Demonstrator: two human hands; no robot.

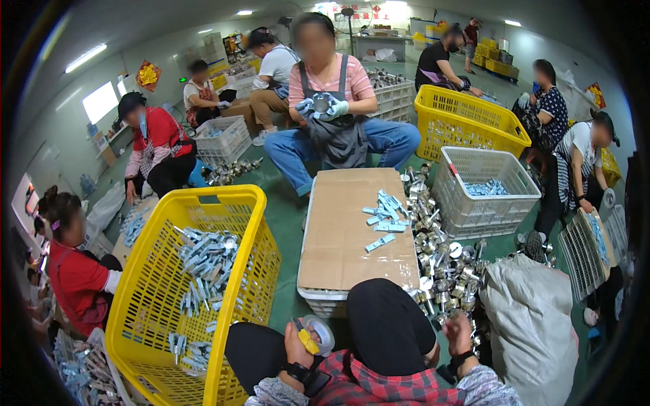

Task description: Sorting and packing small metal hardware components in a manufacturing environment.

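My left hand point(296, 348) is closed around a roll of clear tape point(326, 331), which has a yellow piece at its near side, beside my left knee. To the right of my other knee, my right hand point(458, 334) is raised with its fingers curled; whether anything is in them I cannot make out. Close to that hand lies a heap of shiny metal parts with stems point(443, 271). Ahead of my knees is a cardboard sheet point(332, 250) on a white crate. Several pieces wrapped in pale blue point(387, 215) lie on its right half.
A tall yellow basket point(233, 308), partly filled with blue-wrapped pieces, stands at my left. On my right are a white sack point(528, 304) and a white crate point(484, 210) holding more pieces. Across the cardboard a co-worker point(332, 101) sits holding a round metal part. Other people sit farther around.
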